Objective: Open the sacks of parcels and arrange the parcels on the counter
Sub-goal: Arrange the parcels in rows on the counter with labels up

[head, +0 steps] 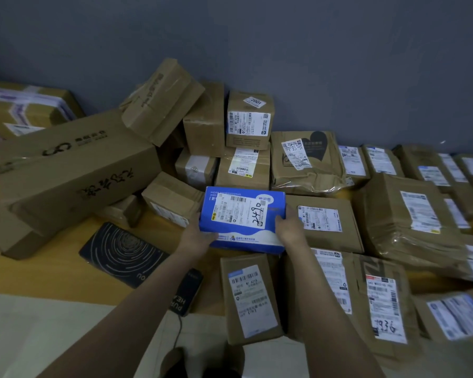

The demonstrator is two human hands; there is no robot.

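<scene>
Both hands' grip (left (195, 236), right (290, 227)) flanks blue parcel (243, 218).

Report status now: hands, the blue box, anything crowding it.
Left hand and right hand grip the blue box at its ends. Box over the counter, label up. Brown parcels close on three sides; dark mat on its left.

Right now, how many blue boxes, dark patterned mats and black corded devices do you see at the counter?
blue box: 1
dark patterned mat: 1
black corded device: 1
Total: 3
</scene>
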